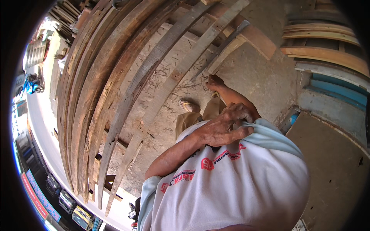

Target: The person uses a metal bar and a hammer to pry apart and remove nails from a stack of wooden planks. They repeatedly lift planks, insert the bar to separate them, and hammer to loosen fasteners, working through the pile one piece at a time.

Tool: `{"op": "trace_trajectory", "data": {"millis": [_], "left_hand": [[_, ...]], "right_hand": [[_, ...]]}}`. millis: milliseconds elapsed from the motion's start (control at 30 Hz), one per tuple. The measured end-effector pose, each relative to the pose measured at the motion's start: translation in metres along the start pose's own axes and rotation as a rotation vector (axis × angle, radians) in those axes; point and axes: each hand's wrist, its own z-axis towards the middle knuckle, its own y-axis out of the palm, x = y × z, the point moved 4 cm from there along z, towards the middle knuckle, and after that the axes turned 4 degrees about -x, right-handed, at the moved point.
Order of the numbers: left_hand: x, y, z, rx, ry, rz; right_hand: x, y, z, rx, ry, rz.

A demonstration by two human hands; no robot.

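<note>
Across my chest, my left hand (227, 129) pinches the pale blue right sleeve (266, 131) of my white shirt (239, 184), thumb and fingers bent at the cloth. My right arm reaches forward from that sleeve. Its hand (216, 82) is small in view beyond my knee, with fingers curled; whatever they hold, if anything, is hidden. Just past it lie a short wood offcut (225, 56) and a long dark metal tool with a flattened end (229, 40). A long, worn plank (169, 84) slants past on the left.
Several old planks (104, 65) lie side by side along the left. Thin dark slivers litter the concrete floor (266, 81). Stacked boards (323, 50) stand at the right above a blue-painted ledge (339, 90). A brown panel (327, 161) is at lower right. Parked vehicles (67, 200) show outside.
</note>
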Motion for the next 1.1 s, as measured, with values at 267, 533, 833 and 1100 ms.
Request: {"op": "trace_trajectory", "data": {"millis": [267,533,833,1100], "left_hand": [[-0.044,0.0,-0.019,0.192,0.228,0.213],[-0.034,0.0,-0.042,0.197,0.111,0.296],[-0.011,0.03,-0.041,0.174,0.147,0.163],[-0.017,0.067,-0.007,0.155,0.243,0.051]], "right_hand": [[-0.023,0.002,0.004,-0.011,-0.072,-0.066],[-0.038,0.023,-0.018,-0.08,-0.035,-0.247],[-0.055,0.051,-0.022,-0.142,-0.059,-0.299],[-0.069,0.093,-0.041,-0.218,-0.099,-0.356]]}}
